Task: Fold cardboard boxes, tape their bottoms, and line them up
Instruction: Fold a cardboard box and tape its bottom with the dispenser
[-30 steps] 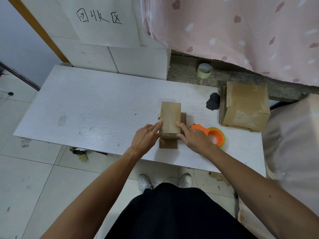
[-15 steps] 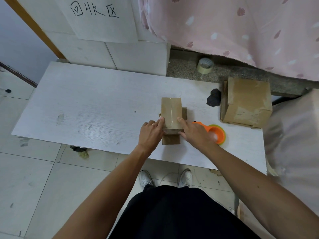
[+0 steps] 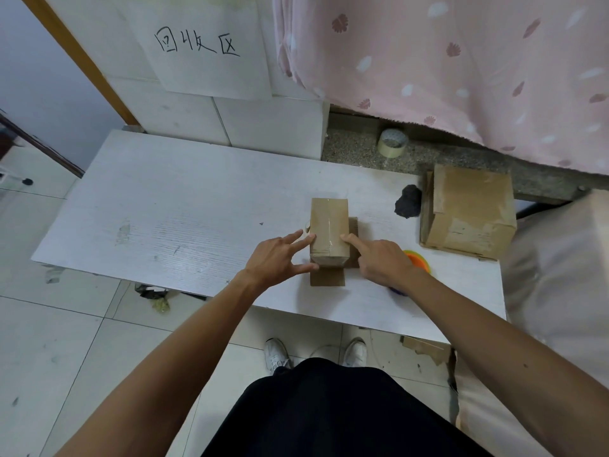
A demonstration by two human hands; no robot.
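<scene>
A small brown cardboard box stands bottom-up on the white table, a strip of clear tape running along its top seam and its lower flaps spread on the table. My left hand is at its left side, straight fingertips touching the box's left edge. My right hand lies at its right side, the index finger stretched onto the taped face. An orange tape dispenser is mostly hidden behind my right hand.
A larger cardboard box sits at the table's right end, a black lump beside it. A roll of tape rests on the stone ledge behind. A pink curtain hangs above. A cardboard scrap lies on the floor.
My left hand's fingers have spread and straightened at the box's left side. My right index finger has slid up along the taped face. The box stays in place.
</scene>
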